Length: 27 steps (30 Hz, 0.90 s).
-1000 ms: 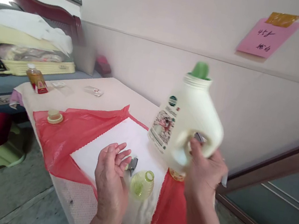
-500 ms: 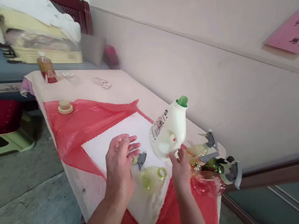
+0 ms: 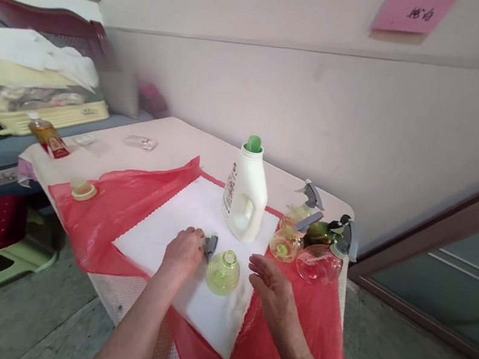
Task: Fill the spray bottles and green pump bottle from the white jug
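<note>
On the white cloth (image 3: 159, 221) lies a grey trigger spray head (image 3: 210, 247). The fingers of my left hand (image 3: 183, 253) are curled round its left end, hiding that part. Just to the right stands a ribbed, yellow-green clear bottle (image 3: 222, 275) with its neck uncovered. My right hand (image 3: 272, 286) is open beside this bottle, fingers stretched towards it and not touching it. Behind them both is a white jug (image 3: 246, 196) with a handle and a green piece in its mouth.
Several spray bottles, including a pink one (image 3: 319, 265) and an amber one (image 3: 286, 245), are grouped on the red plastic sheet (image 3: 289, 322). A round pale cap (image 3: 82, 190) lies at the left. A drink bottle (image 3: 48, 136) stands near the table's far left corner.
My left hand has turned palm down and lowered onto the spray head. My right hand has come away from the jug to beside the bottle. The view has shifted right.
</note>
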### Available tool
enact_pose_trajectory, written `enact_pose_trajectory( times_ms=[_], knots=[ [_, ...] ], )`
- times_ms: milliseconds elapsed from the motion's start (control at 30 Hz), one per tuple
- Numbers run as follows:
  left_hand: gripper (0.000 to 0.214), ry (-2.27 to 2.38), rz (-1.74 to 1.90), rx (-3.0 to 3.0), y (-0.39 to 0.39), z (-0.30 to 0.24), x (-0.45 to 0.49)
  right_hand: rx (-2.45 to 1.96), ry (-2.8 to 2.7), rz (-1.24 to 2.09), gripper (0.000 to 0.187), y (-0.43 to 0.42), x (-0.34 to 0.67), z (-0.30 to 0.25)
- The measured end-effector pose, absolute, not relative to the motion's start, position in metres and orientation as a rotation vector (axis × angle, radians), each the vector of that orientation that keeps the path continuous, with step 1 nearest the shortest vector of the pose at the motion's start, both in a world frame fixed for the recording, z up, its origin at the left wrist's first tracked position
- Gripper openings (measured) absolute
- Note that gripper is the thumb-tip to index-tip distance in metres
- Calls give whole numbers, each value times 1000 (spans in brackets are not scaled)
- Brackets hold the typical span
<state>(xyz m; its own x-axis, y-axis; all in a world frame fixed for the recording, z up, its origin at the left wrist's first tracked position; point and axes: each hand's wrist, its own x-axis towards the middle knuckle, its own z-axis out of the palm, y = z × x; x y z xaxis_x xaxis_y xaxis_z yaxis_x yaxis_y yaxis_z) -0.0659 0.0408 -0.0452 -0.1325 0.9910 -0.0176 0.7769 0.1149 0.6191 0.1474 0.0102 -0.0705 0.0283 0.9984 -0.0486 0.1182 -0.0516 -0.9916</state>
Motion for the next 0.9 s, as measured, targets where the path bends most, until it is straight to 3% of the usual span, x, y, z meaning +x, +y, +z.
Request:
enact_pose_trajectory(
  times_ms=[133, 267, 500, 600, 700, 900],
  knots=[
    [15, 1977, 516, 1812, 45, -70, -57, -1333, -1267, 1174, 49, 6, 145, -65],
    [10, 2013, 596, 1809, 50, -73, -59, -1324, -1291, 1165, 53, 2, 146, -61],
    [28, 1951, 1426, 1587, 47, -13, -69, -1340, -1333, 1130, 61, 2, 151, -65],
    [23, 1353, 1989, 1071, 35, 13, -66, -1336, -1380, 1127, 68, 0, 145, -72],
    [18, 972, 2046, 811, 24, 24, -58, -1337, -1437, 1123, 72, -2, 138, -78],
    [12, 887, 2053, 774, 16, 23, -48, -1332, -1525, 1144, 77, -3, 130, -80]
  ],
)
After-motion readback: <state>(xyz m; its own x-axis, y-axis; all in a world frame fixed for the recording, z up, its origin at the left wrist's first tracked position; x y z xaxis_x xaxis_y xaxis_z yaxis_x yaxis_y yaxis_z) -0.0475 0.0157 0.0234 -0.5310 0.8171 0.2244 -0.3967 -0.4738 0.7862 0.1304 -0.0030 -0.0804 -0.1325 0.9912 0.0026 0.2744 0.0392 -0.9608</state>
